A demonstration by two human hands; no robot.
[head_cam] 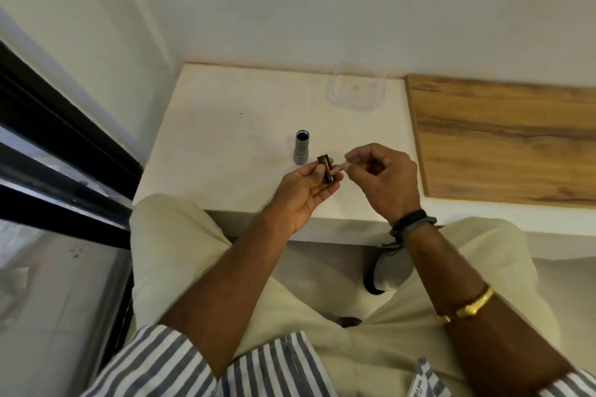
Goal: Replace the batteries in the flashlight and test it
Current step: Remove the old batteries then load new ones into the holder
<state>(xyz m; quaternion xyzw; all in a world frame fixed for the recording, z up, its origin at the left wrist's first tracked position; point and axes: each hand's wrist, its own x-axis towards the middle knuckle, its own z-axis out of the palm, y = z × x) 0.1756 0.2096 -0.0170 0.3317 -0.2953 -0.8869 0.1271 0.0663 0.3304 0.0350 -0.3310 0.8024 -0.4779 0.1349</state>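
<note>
The grey flashlight body (302, 147) stands upright on the white table (225, 138), its open dark end facing up. Just in front of it, my left hand (301, 195) holds a small black battery holder (326, 170) with a copper-coloured battery in it. My right hand (383, 179) is close on the right, thumb and forefinger pinched at the holder's side. What they pinch is blurred; it looks like a battery.
A clear plastic container (356, 87) sits at the back of the table by the wall. A wooden board (503, 138) lies to the right. A dark window frame (64, 151) runs along the left. My knees are under the table's front edge.
</note>
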